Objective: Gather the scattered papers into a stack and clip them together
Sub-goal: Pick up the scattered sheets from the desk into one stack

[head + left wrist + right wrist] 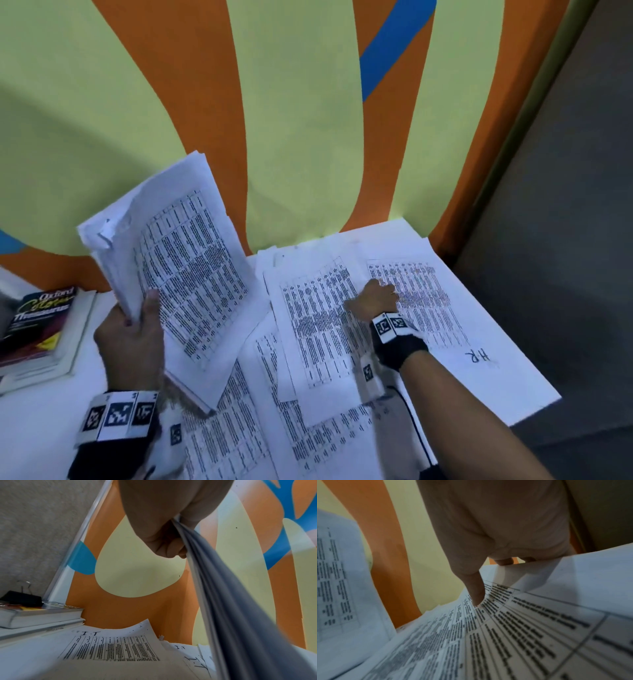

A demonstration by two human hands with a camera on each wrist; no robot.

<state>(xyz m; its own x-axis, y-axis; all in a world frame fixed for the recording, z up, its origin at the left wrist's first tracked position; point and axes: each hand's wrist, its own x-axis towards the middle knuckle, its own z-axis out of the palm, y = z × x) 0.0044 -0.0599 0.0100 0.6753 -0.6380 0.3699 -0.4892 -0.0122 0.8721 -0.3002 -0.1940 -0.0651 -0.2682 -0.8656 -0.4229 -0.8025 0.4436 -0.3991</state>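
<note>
My left hand [138, 313] grips a gathered stack of printed papers [178, 267] by its lower corner and holds it tilted above the white table [41, 428]. In the left wrist view the same left hand [175, 545] has the stack [231, 601] hanging from it. Several loose sheets [315, 325] lie overlapping on the table. My right hand [371, 294] pinches one printed sheet [530, 628], with the thumb [476, 595] on top and the fingers [505, 561] curled behind its raised edge. A black binder clip [22, 599] sits on a book [42, 616] at the left.
Two stacked books [37, 329] lie at the table's left edge against the orange and yellow wall [301, 137]. A sheet marked "HR" [479, 356] overhangs the table's right side, beyond which is grey floor [565, 240]. Sheets marked "I.T" [111, 646] lie under the raised stack.
</note>
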